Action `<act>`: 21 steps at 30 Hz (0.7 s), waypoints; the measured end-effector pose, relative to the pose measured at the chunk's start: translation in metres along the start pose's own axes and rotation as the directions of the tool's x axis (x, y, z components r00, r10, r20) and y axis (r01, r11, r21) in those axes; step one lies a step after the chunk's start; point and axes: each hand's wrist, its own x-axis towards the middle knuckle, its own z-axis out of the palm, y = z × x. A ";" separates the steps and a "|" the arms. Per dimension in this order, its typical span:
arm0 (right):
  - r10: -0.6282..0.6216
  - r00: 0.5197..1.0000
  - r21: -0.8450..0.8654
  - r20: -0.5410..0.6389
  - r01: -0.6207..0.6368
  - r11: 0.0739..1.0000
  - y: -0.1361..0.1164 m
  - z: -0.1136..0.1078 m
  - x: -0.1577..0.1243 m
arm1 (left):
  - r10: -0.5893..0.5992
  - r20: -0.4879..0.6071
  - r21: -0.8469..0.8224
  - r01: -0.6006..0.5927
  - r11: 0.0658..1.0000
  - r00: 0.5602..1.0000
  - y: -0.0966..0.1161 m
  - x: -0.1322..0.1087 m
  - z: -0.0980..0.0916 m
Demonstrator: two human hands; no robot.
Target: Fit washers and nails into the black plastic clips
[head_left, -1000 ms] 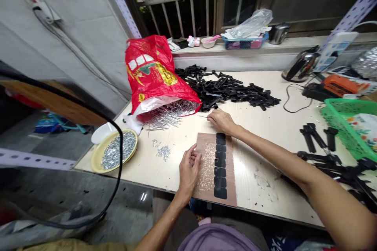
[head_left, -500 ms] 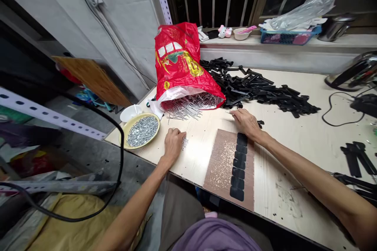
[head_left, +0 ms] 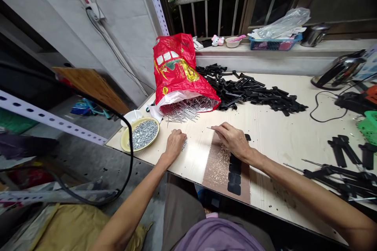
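Observation:
My left hand [head_left: 174,144] rests knuckles-up on the table over a small heap of tiny silver fasteners [head_left: 185,144], fingers curled onto them. My right hand [head_left: 232,139] pinches a thin metal pin [head_left: 211,128] that points left, just above the brown board [head_left: 220,164] with its column of black pads [head_left: 235,175]. A red bag [head_left: 178,74] lies on its side behind, spilling long metal pins [head_left: 188,110].
A yellow dish [head_left: 142,135] of silver fasteners sits at the table's left corner beside a white bowl [head_left: 130,117]. A heap of black plastic parts [head_left: 250,92] lies behind. Assembled black pieces [head_left: 344,164], a kettle [head_left: 341,71] and a cord [head_left: 326,108] lie right.
My left hand went from the brown board out to the small fastener heap and stays there. My right hand drew back toward the board, holding a thin pin.

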 end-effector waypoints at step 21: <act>0.099 0.995 0.071 -0.009 -0.098 0.993 -0.022 -0.002 -0.014 | -0.321 0.075 -0.989 0.112 0.098 0.944 0.095 -0.012 -0.011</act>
